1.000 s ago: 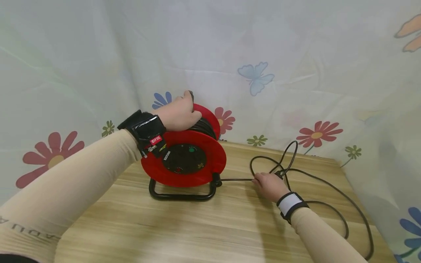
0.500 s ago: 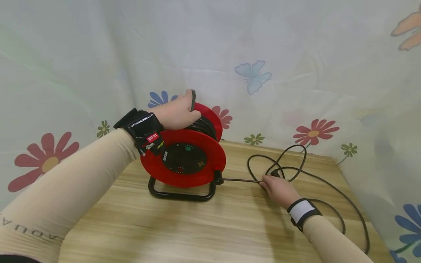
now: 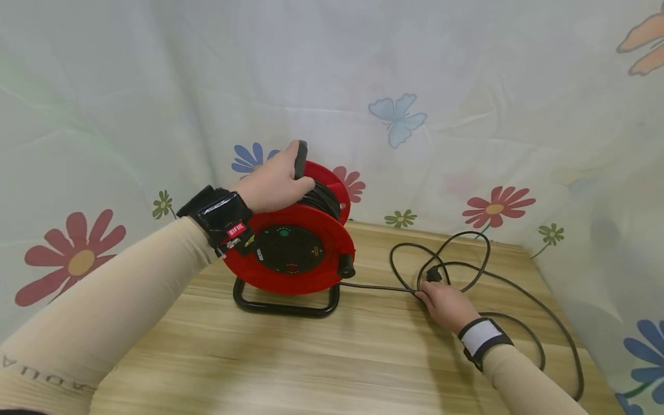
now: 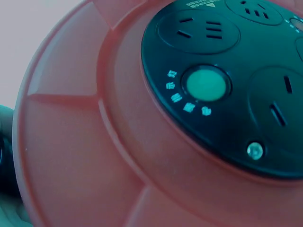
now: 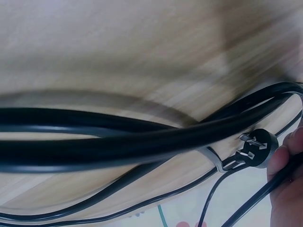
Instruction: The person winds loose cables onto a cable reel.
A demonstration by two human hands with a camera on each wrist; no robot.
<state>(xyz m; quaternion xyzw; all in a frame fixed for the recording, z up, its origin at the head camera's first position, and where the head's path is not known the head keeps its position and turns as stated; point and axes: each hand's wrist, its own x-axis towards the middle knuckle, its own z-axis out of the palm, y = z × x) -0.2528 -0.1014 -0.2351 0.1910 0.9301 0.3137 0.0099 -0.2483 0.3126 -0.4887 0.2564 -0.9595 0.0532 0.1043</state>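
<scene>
A red cable reel (image 3: 290, 282) with black cable wound between its flanges stands on a black tubular frame. My left hand (image 3: 272, 183) grips the dark handle (image 3: 301, 160) on top. The left wrist view is filled by the red flange and the black socket panel (image 4: 225, 135) with its green button (image 4: 206, 84). From the reel a black cable (image 3: 378, 287) runs right to my right hand (image 3: 447, 306), which pinches it between thumb and fingers. The black plug (image 3: 433, 274) lies just beyond those fingers; its metal pins show in the right wrist view.
Loose loops of cable (image 3: 544, 314) spread over the right part of the wooden table (image 3: 290, 363). A winding knob (image 3: 346, 266) sticks out from the reel's front flange. A pale sheet (image 3: 332, 69) with printed flowers and butterflies hangs behind and along the right side.
My right hand has drawn the cable to the right. The reel's face has turned counterclockwise, its knob moving up and its green button left. The left hand keeps its grip on the handle.
</scene>
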